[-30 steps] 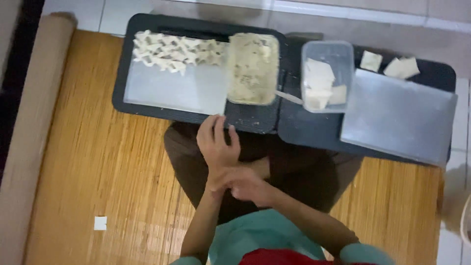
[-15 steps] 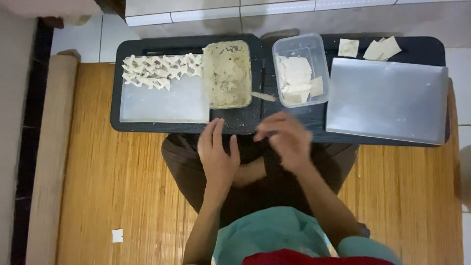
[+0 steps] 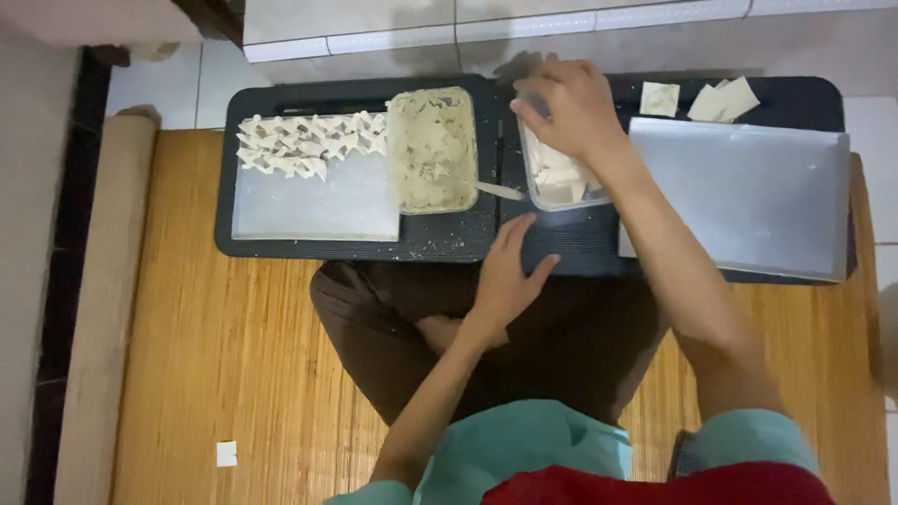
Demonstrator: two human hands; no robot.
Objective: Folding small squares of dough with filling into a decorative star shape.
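My right hand (image 3: pixel 571 108) reaches into a clear plastic tub (image 3: pixel 559 182) that holds a stack of pale square dough wrappers; whether the fingers grip one is hidden. My left hand (image 3: pixel 510 276) rests flat, fingers apart, on the front edge of the low black table (image 3: pixel 449 238). A tub of pale filling (image 3: pixel 432 150) with a spoon (image 3: pixel 496 191) stands left of the wrapper tub. Several folded dumplings (image 3: pixel 304 142) lie in rows on a white board (image 3: pixel 318 201) at the left.
A bare metal tray (image 3: pixel 748 196) lies at the right of the table, with a few loose wrappers (image 3: pixel 711 98) behind it. I sit cross-legged on a bamboo mat (image 3: pixel 215 374). A rolled mat (image 3: pixel 98 309) lies along the left; tiled floor (image 3: pixel 374 28) lies behind the table.
My right hand moved from in front of my body up and forward into the wrapper tub. My left hand moved forward onto the table's front edge.
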